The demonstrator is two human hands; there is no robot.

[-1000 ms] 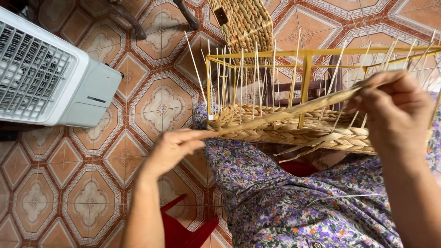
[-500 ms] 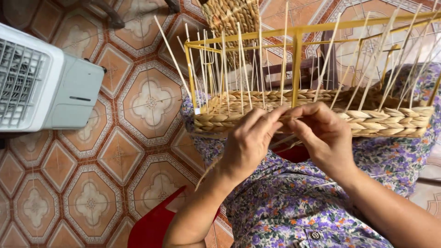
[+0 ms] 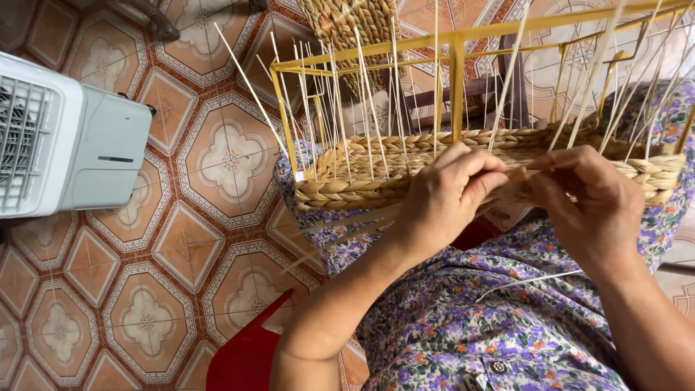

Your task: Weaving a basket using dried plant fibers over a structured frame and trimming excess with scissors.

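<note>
A half-woven straw basket [image 3: 362, 177] rests on my lap, built on a yellow metal frame [image 3: 456, 80] with several thin upright sticks. My left hand [image 3: 445, 195] presses against the basket's near wall, fingers curled on a straw strand [image 3: 517, 177]. My right hand [image 3: 586, 206] is close beside it, pinching the same strand at the woven rim. Loose ends of the strand [image 3: 326, 242] trail down to the left below the basket.
A white and grey fan heater [image 3: 65, 145] stands on the patterned tile floor [image 3: 166, 275] at the left. A red plastic seat [image 3: 250, 347] shows under me. Another woven piece [image 3: 347, 29] hangs behind the frame. My floral dress [image 3: 478, 326] fills the lower right.
One second ago my hands were far apart, stretching a long strand. They have come together at the basket's near wall, and the view has shifted so the basket sits more central.
</note>
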